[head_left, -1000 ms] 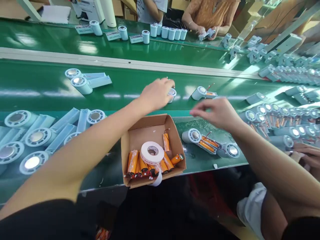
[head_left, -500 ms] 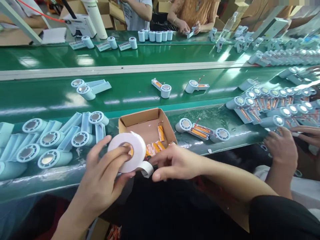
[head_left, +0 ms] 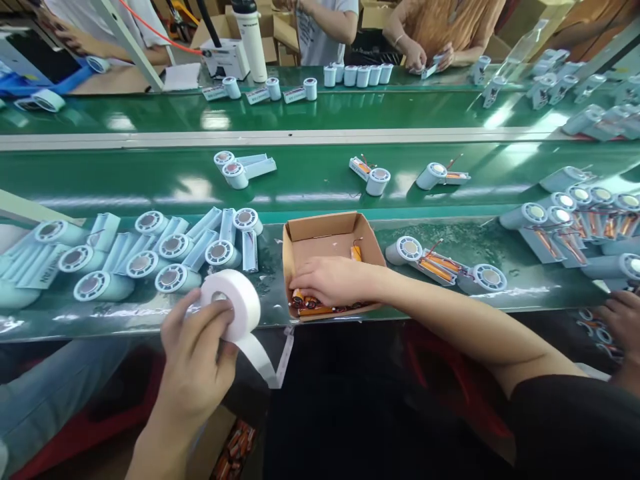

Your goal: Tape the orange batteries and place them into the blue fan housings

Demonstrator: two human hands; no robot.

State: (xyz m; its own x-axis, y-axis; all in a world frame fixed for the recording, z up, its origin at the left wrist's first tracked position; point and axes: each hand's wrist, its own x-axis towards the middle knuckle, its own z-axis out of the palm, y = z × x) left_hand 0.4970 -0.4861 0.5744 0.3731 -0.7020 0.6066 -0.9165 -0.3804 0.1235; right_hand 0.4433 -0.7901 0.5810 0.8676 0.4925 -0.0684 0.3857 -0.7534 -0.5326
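In my left hand (head_left: 200, 357) is a roll of white tape (head_left: 243, 303), with my fingers through its core. A loose strip hangs from the roll and folds up near the bench edge. My right hand (head_left: 335, 280) is inside an open cardboard box (head_left: 333, 230), its fingers stretched over orange-wrapped batteries (head_left: 317, 311) with thin wires. The fingertips touch them; part of the pile is hidden under the hand. Another orange battery (head_left: 355, 253) leans at the box's right side.
Light-blue fan-like housings (head_left: 103, 283) crowd the bench left of the box. To the right lie housings with orange batteries (head_left: 437, 267). Beyond runs a green conveyor (head_left: 310, 177) carrying several units. Co-workers sit across, and another person's hand (head_left: 623, 320) shows at right.
My right hand has left the tape's loose end and moved into the box onto the batteries. My left hand holds the roll lower and left of the box. The view has shifted left.
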